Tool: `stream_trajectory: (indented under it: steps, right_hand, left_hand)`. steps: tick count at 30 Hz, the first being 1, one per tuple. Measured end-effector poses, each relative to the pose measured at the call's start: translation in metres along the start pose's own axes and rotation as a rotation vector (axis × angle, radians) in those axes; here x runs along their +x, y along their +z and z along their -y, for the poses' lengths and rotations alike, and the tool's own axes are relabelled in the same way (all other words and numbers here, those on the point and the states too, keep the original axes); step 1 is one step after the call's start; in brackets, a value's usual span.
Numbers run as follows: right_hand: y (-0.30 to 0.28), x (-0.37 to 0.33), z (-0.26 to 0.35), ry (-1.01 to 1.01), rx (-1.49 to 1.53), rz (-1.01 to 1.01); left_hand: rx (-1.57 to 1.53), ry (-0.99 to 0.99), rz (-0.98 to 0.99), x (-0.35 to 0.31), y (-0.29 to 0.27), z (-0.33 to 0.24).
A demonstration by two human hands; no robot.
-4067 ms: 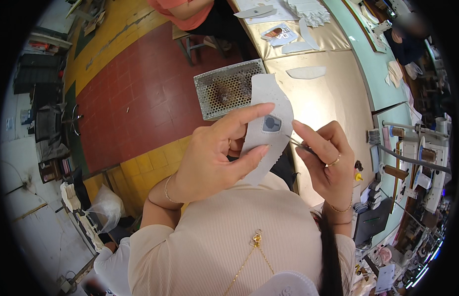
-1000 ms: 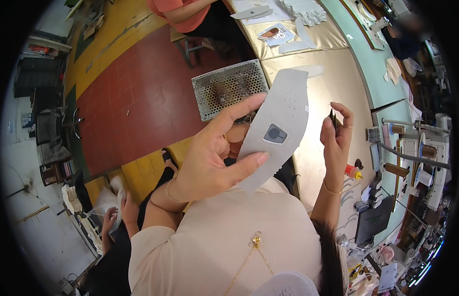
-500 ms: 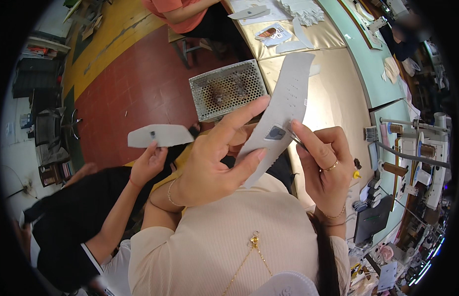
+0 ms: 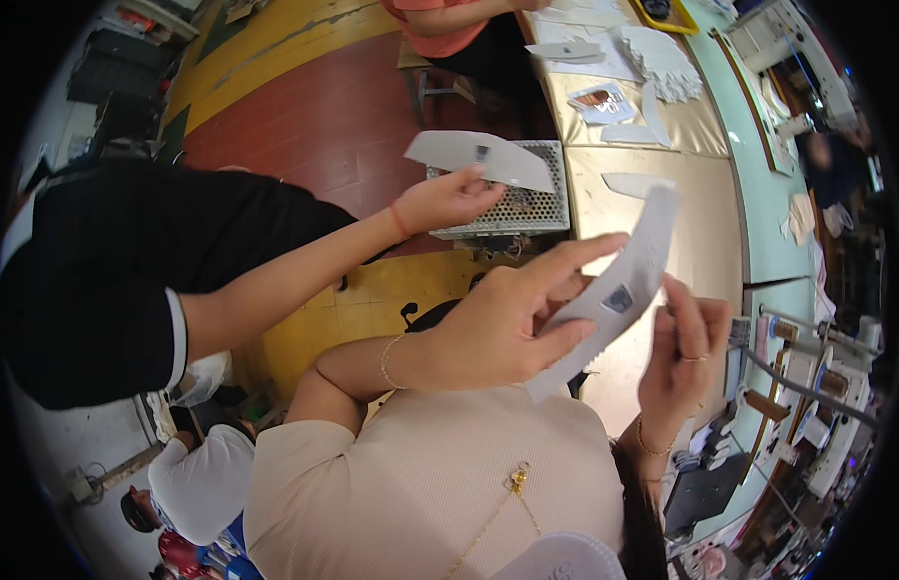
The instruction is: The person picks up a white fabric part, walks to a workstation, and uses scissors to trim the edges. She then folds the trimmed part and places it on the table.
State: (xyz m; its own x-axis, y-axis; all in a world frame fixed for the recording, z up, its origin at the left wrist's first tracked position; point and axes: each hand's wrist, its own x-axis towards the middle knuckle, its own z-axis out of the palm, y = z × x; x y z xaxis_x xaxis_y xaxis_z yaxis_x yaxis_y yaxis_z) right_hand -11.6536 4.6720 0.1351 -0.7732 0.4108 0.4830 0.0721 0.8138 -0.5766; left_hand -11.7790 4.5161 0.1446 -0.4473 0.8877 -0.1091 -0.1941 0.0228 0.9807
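My left hand (image 4: pixel 498 324) is closed on a long curved light-grey sheet piece (image 4: pixel 639 259), thumb on its face and fingers behind. The piece is tilted and has a toothed lower edge, tiny marks and a small dark patch (image 4: pixel 619 299). My right hand (image 4: pixel 683 358) is at the piece's right edge, fingers pinched. A thin dark metal tool shows between them, mostly hidden and blurred. To the left, a co-worker's hand (image 4: pixel 451 200) holds up a similar grey piece (image 4: pixel 512 162) with a dark patch.
A perforated metal box (image 4: pixel 532 208) stands beyond my left hand, beside the gold-covered table (image 4: pixel 696 232). One pale piece (image 4: pixel 635 185) lies there; farther off are a stack of white pieces (image 4: pixel 662 63) and a picture card (image 4: pixel 600 102). Sewing machines (image 4: pixel 836 348) line the right.
The co-worker has leaned in from the left, bringing their piece over the metal box. My view has shifted; my hands and the held piece appear farther right. My right fingers have drawn off the piece's face.
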Motion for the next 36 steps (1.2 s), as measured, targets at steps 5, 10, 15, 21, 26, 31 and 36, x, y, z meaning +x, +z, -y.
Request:
stream_trajectory:
  steps: [5, 10, 15, 21, 26, 31, 36]
  right_hand:
    - [-0.002, -0.002, -0.018, 0.359, 0.322, -0.365]
    - [-0.002, 0.016, -0.027, 0.407, 0.522, -0.404]
    - [-0.006, 0.013, -0.042, 0.436, 0.551, -0.407]
    - [-0.007, 0.007, -0.050, 0.408, 0.505, -0.471]
    - [-0.007, 0.000, -0.077, 0.380, 0.509, -0.364]
    - [0.033, 0.033, -0.139, 0.312, 0.105, 0.069]
    - [0.087, 0.062, -0.177, 0.250, 0.054, 0.506]
  left_hand:
    - [0.002, -0.056, 0.132, -0.003, -0.003, 0.005]
    - [0.191, -0.069, 0.200, -0.006, 0.001, 0.002]
    - [0.237, 0.014, 0.241, -0.008, 0.002, 0.006]
    - [0.266, -0.045, 0.312, -0.008, 0.003, 0.002]
    - [0.289, -0.015, 0.344, -0.011, 0.003, 0.004]
    - [0.306, 0.094, 0.385, -0.007, 0.006, 0.011]
    - [0.322, 0.014, 0.395, -0.011, 0.005, 0.007]
